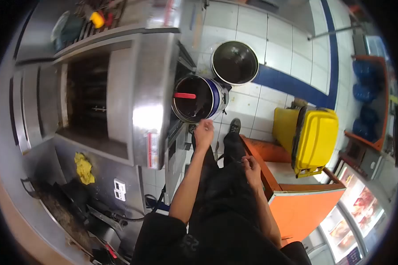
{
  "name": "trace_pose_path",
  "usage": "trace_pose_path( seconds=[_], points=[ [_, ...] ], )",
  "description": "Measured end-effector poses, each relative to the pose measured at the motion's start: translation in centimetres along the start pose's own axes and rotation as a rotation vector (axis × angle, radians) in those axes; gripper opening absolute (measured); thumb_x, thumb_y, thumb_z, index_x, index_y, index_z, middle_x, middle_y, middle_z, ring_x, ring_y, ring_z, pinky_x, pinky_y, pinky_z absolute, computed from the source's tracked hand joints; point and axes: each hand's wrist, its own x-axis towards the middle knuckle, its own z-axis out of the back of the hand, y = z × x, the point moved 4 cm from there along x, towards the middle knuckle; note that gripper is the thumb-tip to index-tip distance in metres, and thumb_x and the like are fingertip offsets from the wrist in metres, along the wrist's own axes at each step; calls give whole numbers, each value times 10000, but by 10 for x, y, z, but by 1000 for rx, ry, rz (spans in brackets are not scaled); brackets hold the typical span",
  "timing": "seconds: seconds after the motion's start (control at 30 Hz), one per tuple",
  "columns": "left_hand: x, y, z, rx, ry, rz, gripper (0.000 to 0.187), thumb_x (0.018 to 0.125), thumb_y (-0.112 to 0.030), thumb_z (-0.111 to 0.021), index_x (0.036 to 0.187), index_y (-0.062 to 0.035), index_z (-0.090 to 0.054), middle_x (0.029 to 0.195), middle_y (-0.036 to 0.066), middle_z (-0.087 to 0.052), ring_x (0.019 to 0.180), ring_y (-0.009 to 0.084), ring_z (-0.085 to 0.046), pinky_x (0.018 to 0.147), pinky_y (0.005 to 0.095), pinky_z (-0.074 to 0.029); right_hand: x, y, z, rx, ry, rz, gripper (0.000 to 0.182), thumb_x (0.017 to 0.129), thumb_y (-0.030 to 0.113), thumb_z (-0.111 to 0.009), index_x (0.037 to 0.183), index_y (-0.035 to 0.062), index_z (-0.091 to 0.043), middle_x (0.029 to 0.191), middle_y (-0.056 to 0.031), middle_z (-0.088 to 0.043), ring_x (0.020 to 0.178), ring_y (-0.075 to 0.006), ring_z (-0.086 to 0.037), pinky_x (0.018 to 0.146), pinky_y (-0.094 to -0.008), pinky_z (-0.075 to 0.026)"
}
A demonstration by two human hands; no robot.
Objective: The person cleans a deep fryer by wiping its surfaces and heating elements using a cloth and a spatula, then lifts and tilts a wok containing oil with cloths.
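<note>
My left hand (204,134) reaches forward with its fingers curled, overlapping the near rim of a metal bucket (214,99) with a blue and white outside. What the fingers hold, if anything, is hidden. Dark liquid fills the bucket, and a red handle (184,95) lies across its left side. Just behind stands a second round pot (235,62), dark inside with a pale rim. My right hand (251,170) hangs by my thigh, fingers loosely bent and apart, nothing visible in it. The orange cabinet (305,207) is close on its right.
Steel cooking equipment (152,106) lines the left, with a yellow cloth (84,168) on a steel surface. A yellow bin (316,141) stands right. Farther right are an orange rack (382,106) with blue bottles and a lit display fridge (358,207). White tiles (252,26) cover the floor.
</note>
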Motion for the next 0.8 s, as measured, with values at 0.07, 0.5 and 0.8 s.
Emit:
trace_pose_path(
  seconds=[0.07,0.5,0.8],
  points=[
    [43,36,-15,17,-148,92,148,845,-187,-627,895,-59,-685,805,145,-688,794,296,-672,736,386,-505,1,-25,-8,54,17,-92,179,978,146,-515,1029,1,-607,896,-49,-631,815,-124,-591,757,-261,-475],
    [177,71,0,214,-604,573,609,770,-564,-710,898,26,-634,838,209,-681,752,336,-676,649,409,-540,-6,-124,-28,316,-137,-390,192,994,140,-503,981,-15,-617,866,-75,-649,780,-119,-598,729,-254,-478],
    [207,93,5,360,-469,518,634,754,-484,-760,1035,50,-565,889,191,-677,642,284,-672,496,363,-528,2,-121,-34,365,-134,-402,187,993,141,-502,985,-13,-608,862,-79,-648,796,-139,-615,735,-281,-489]
  ],
)
